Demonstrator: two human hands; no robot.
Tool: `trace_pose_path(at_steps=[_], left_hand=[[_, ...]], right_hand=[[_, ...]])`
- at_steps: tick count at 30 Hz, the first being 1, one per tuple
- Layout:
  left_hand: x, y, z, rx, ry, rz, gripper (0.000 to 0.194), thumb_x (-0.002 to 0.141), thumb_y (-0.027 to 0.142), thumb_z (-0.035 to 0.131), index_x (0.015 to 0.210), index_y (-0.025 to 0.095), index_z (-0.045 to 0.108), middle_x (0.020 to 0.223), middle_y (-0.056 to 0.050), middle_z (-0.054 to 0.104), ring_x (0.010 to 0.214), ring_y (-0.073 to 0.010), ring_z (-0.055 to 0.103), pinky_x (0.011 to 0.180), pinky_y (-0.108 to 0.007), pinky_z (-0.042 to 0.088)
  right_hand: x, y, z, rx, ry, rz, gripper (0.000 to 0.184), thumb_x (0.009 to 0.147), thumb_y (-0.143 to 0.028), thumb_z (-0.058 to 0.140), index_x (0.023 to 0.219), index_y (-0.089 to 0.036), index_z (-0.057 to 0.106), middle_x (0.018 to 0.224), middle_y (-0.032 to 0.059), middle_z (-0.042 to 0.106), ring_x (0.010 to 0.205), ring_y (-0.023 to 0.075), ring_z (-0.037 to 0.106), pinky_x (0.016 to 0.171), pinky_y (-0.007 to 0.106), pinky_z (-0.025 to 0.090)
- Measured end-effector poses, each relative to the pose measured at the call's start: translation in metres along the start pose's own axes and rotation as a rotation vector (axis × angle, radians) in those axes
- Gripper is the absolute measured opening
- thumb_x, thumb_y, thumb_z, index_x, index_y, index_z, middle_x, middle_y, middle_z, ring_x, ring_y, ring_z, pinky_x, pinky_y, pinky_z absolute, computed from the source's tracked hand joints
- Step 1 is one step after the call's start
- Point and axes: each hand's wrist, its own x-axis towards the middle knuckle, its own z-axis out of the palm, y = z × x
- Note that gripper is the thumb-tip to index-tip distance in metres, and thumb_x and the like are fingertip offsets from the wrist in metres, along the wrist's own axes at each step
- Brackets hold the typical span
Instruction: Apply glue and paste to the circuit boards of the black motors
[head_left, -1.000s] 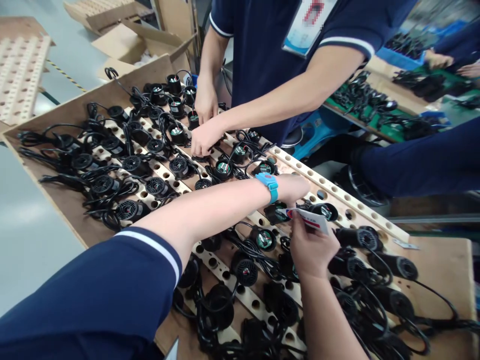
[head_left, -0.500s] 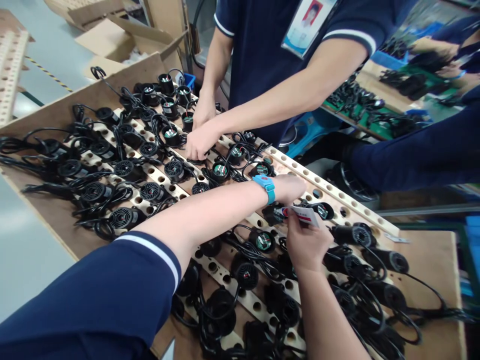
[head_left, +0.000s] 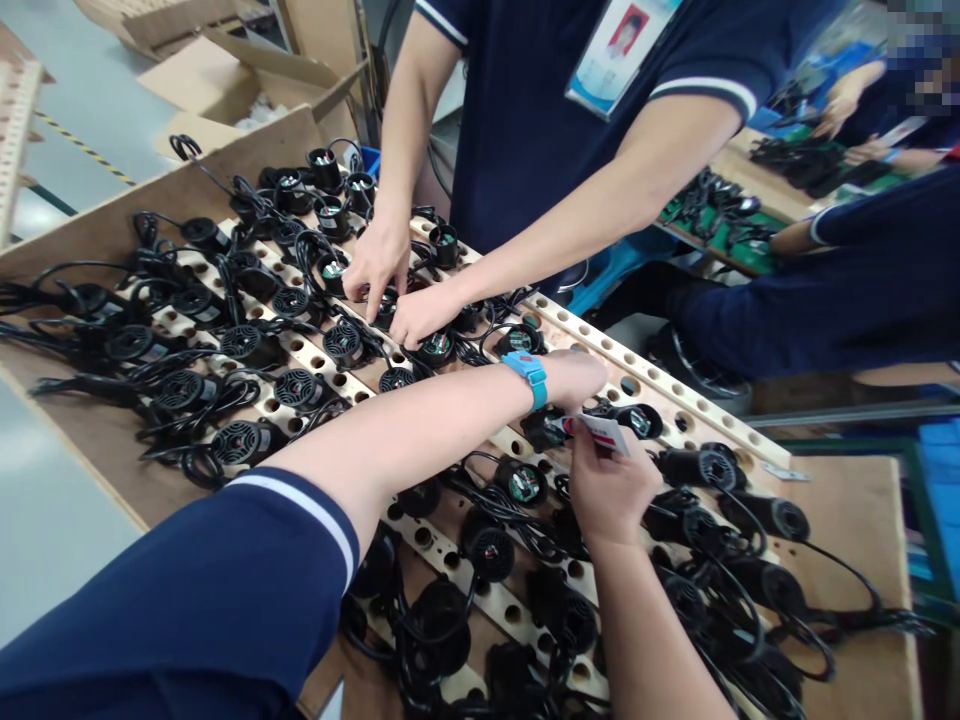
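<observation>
My right hand (head_left: 616, 490) is closed around a flattened white squeeze tube (head_left: 606, 433) with red and blue print. The narrower end points left, towards a black round housing (head_left: 541, 428) lying under my left wrist. My left hand (head_left: 576, 377), with a blue wrist strap (head_left: 531, 375) behind it, reaches over this housing from the left. Its fingers are turned down and away, so what they hold or touch is hidden. Just right of the tube is an uncapped black housing (head_left: 641, 420) with its inside showing. Below the hands, another uncapped housing (head_left: 525, 485) shows a green circuit board.
A wooden tray (head_left: 870, 500) carries perforated wooden strips (head_left: 660, 375) and many black housings with tangled cables. Across it, a co-worker's two hands (head_left: 424, 310) work among the housings. A cardboard box (head_left: 217, 80) stands behind at left; another person sits at right.
The co-worker's left-side hand has lifted and opened, and the other has shifted slightly right and nearer. My own hands and the tube keep nearly the same place.
</observation>
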Motion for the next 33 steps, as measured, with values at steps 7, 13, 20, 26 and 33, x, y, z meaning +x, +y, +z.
trace_pose_path(at_steps=[7,13,20,26,33], left_hand=[[-0.004,0.003,-0.006,-0.007,-0.032,-0.024,0.03,0.072,0.03,0.079,0.093,0.009,0.076,0.088,-0.015,0.071,0.084,-0.0262,0.065,0.079,-0.035,0.051],[-0.003,0.003,-0.008,-0.019,-0.056,-0.043,0.041,0.065,0.034,0.087,0.095,0.008,0.076,0.092,-0.016,0.071,0.092,-0.0289,0.065,0.085,-0.037,0.051],[-0.004,0.0,-0.005,-0.032,-0.011,-0.012,0.049,0.063,0.038,0.089,0.099,0.007,0.075,0.101,-0.019,0.072,0.096,-0.0307,0.065,0.088,-0.038,0.051],[-0.003,0.0,-0.002,-0.001,0.022,0.017,0.044,0.07,0.035,0.085,0.1,0.005,0.074,0.101,-0.02,0.072,0.1,-0.0315,0.066,0.089,-0.037,0.051],[-0.009,0.004,-0.008,0.013,-0.002,0.001,0.038,0.073,0.032,0.082,0.1,0.007,0.075,0.104,-0.019,0.073,0.102,-0.0298,0.067,0.088,-0.034,0.05]], right_hand=[[-0.003,0.003,0.0,-0.079,0.02,-0.001,0.024,0.094,-0.034,0.061,0.082,-0.017,0.073,0.074,0.0044,0.07,0.066,0.0179,0.063,0.062,0.028,0.043],[-0.005,0.001,-0.007,-0.085,0.02,0.022,0.026,0.095,-0.037,0.061,0.084,-0.017,0.074,0.076,0.0057,0.07,0.069,0.019,0.065,0.064,0.028,0.045],[-0.01,-0.004,-0.011,0.038,-0.014,0.071,0.024,0.093,-0.039,0.065,0.087,-0.018,0.074,0.078,0.0058,0.072,0.072,0.0199,0.067,0.069,0.03,0.049],[-0.01,0.002,-0.001,0.065,-0.063,0.138,0.029,0.092,-0.044,0.064,0.088,-0.018,0.074,0.079,0.0063,0.072,0.073,0.021,0.068,0.07,0.031,0.05],[-0.009,0.003,-0.004,0.101,-0.089,0.141,0.027,0.094,-0.043,0.061,0.09,-0.019,0.072,0.083,0.0062,0.073,0.076,0.0206,0.067,0.073,0.031,0.05]])
